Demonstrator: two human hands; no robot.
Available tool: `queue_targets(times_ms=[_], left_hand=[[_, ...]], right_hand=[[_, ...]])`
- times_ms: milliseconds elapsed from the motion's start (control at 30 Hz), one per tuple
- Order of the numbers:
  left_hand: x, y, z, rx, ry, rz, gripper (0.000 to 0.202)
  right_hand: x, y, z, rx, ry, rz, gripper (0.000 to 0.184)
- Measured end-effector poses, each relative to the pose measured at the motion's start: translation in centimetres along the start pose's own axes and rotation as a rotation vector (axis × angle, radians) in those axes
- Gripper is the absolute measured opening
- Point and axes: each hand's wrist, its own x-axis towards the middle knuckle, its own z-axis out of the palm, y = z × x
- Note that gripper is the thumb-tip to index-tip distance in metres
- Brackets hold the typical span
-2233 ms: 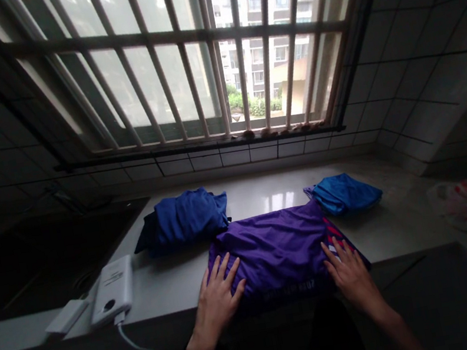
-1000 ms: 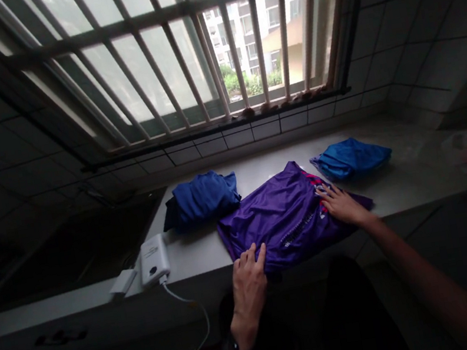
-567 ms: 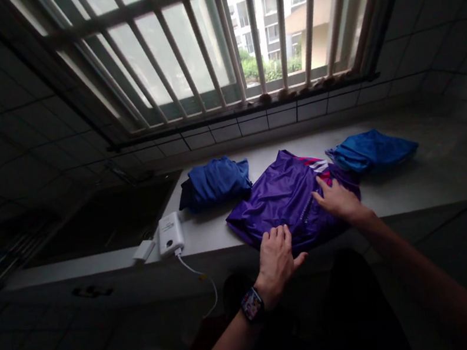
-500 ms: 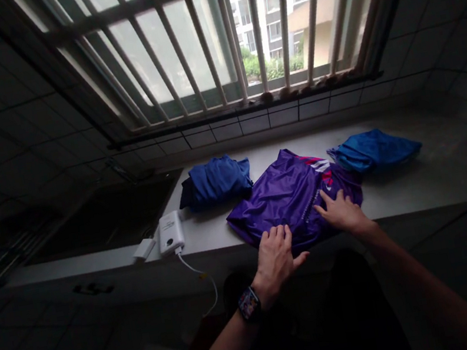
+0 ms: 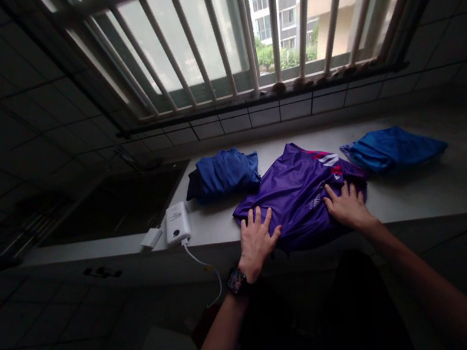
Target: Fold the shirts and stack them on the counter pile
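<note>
Leftward over the purple garment (image 5: 291,186) the left hand (image 5: 257,240) is shifting since a moment ago, spreading open; the right hand (image 5: 350,206) is resting open too, apparently smoothing, the next move likely needing even pressure, with the garment lying rumpled on the surface (image 5: 212,224) between a blue bundle (image 5: 228,173) and a brighter bundle (image 5: 394,148)

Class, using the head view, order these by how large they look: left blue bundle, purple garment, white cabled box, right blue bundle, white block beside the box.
1. Purple garment
2. Left blue bundle and right blue bundle: too alike to rank
3. White cabled box
4. White block
</note>
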Motion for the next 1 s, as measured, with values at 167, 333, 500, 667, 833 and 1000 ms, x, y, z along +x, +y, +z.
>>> queue_targets(times_ms=[167, 333, 500, 667, 833, 1000], left_hand=[[0.0, 1.3, -0.2, -0.009, 0.012, -0.053, 0.064], [-0.3, 3.2, -1.8, -0.073, 0.053, -0.055, 0.066], [-0.7, 1.2, -2.3, -0.206, 0.214, 0.127, 0.058], [-1.8, -1.0, 1.1, -0.268, 0.088, 0.366, 0.086], [-1.3, -1.3, 3.0, -0.245, 0.129, 0.346, 0.082], [-0.8, -1.8, 1.0, -0.362, 0.169, 0.324, 0.055]], right_hand=[[2.5, 0.2, -0.4, -0.021, -0.043, -0.021, 0.062], [7.7, 0.8, -3.3, -0.061, -0.138, -0.225, 0.057], [6.5, 0.9, -6.4, 0.034, 0.073, -0.379, 0.06], [-4.0, 1.6, -3.5, 0.272, 0.116, -0.603, 0.042], [-9.0, 1.6, 1.5, 0.217, 0.253, -0.556, 0.077], [-8.5, 1.9, 1.1, 0.312, 0.278, -0.578, 0.066]])
